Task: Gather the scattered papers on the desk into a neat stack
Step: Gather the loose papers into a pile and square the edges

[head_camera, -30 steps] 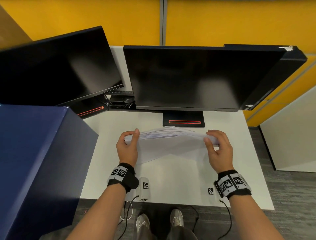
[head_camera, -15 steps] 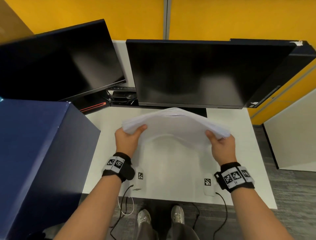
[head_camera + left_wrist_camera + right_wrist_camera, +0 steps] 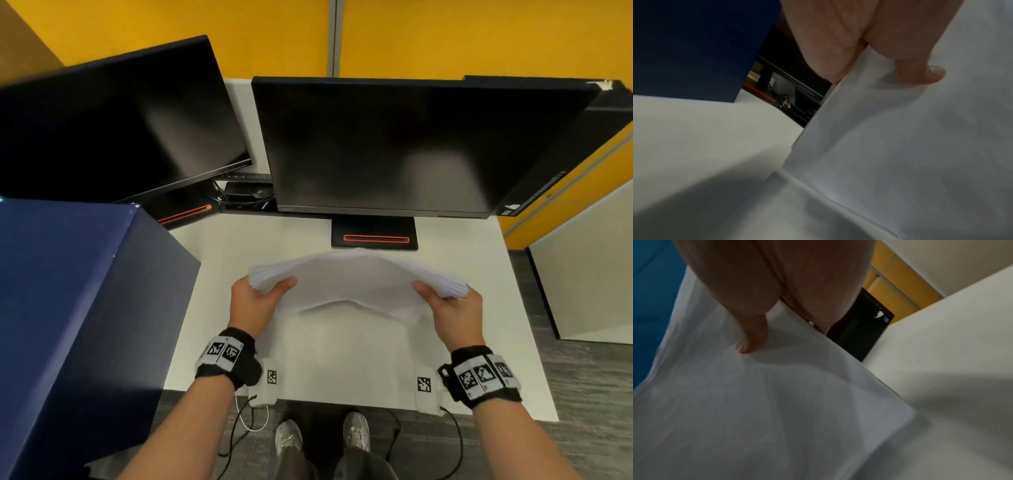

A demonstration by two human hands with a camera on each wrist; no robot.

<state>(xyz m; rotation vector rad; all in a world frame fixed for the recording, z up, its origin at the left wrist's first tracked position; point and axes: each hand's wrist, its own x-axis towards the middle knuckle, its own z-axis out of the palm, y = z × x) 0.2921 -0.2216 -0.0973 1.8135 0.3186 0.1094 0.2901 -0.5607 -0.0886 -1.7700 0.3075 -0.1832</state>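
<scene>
Since half a second ago the bundle has come lower and nearer the desk, its sagging lower edge now close to or touching the surface rather than raised against the monitor.

Head view: the left hand [image 3: 255, 303] and right hand [image 3: 452, 310] each pinch one end of the bowed sheaf of white paper sheets [image 3: 352, 284], thumbs on the near face, fingers behind. It arches between them above the white rectangular desk [image 3: 219, 260], just in front of the black monitor stand with a red stripe [image 3: 375, 236]. No loose sheets show elsewhere, so gathering looks done; squaring the fanned edges and laying the sheaf flat looks left.

Left wrist view: the thumb presses the sheaf [image 3: 900, 146], whose lower corner reaches the desk [image 3: 694, 138].

Right wrist view: the thumb likewise clamps the sheaf [image 3: 777, 402], and its corner lies at the desk [image 3: 951, 353].
</scene>
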